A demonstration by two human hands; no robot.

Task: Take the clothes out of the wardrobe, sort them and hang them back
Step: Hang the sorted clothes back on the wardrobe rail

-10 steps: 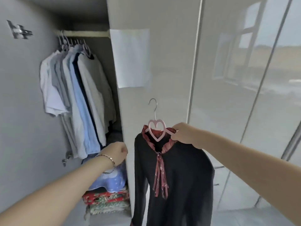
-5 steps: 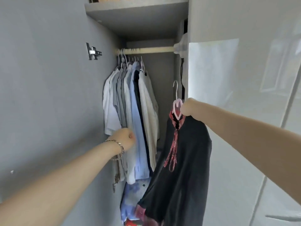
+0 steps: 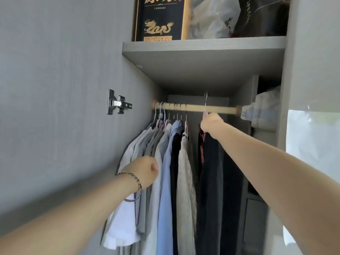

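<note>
In the head view, the right hand (image 3: 211,124) grips the pink hanger (image 3: 204,115) just under the wooden rail (image 3: 223,109), fingers closed round its shoulder. The black garment (image 3: 211,181) with its red tie (image 3: 201,144) hangs from the hanger inside the wardrobe. A second ago that garment was held low in front of the closed door; it has since been carried left and lifted into the open bay. The hanger's wire hook (image 3: 206,101) now crosses the rail and stands a little above it, in the bare stretch to the right of the row of hung shirts (image 3: 165,162). Whether the hook bears on the rail yet cannot be told, though it looks a touch high, so the hanging seems almost done but not released. The left hand (image 3: 145,172), with a bracelet (image 3: 132,179) at the wrist, has come forward too and lies against the pale shirts at the left of the row. Its fingers are curled, and I cannot tell whether they pinch cloth or only press the shirts aside. Above, the shelf (image 3: 202,46) carries a black box (image 3: 158,19) with a gold dragon, and a hinge (image 3: 117,104) sits on the left panel. Lowering the hook fully looks like the move remaining for this piece.
</note>
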